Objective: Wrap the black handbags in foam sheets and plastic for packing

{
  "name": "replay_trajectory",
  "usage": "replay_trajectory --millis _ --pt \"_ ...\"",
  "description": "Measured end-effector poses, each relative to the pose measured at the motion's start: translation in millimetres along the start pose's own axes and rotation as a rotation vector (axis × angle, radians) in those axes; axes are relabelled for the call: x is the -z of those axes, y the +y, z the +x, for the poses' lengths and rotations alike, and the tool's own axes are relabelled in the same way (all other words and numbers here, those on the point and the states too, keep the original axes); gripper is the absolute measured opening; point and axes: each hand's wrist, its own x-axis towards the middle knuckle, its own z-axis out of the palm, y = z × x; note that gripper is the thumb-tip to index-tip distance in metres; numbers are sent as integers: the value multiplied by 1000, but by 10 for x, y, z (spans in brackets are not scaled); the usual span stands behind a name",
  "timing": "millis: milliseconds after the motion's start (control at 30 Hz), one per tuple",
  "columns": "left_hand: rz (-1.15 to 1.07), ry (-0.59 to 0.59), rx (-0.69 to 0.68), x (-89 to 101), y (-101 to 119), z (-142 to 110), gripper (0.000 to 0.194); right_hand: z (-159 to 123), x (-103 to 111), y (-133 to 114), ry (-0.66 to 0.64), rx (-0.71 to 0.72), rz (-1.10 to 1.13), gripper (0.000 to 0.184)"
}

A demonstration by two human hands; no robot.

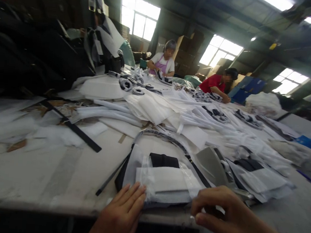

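In front of me, at the table's near edge, lies a dark handbag with white sheet and clear plastic over it. Its handle, wrapped in pale material, arches away from me. A folded black strap piece and a white packet rest on the bag. My left hand lies flat on the bag's near left corner, fingers stretched out. Beside the near right corner, my right hand is curled, thumb and fingers drawn together; what they hold, if anything, is hidden.
A grey angular object stands right of the bag, beside a second wrapped bag. A black strap lies at left. White foam strips and sheets cover the table's middle. Two co-workers work across the table.
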Motion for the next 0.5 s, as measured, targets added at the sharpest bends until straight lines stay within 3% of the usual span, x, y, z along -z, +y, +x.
replay_trajectory --millis 133,267,500 --pt "-62 -3 37 -3 19 9 47 704 -122 -380 -296 243 -44 15" --pt "-65 26 32 -55 -1 -22 45 1245 -253 -406 -405 349 -265 14" --pt "-9 53 46 -158 -26 -73 38 1673 -375 -549 -526 433 -715 9"
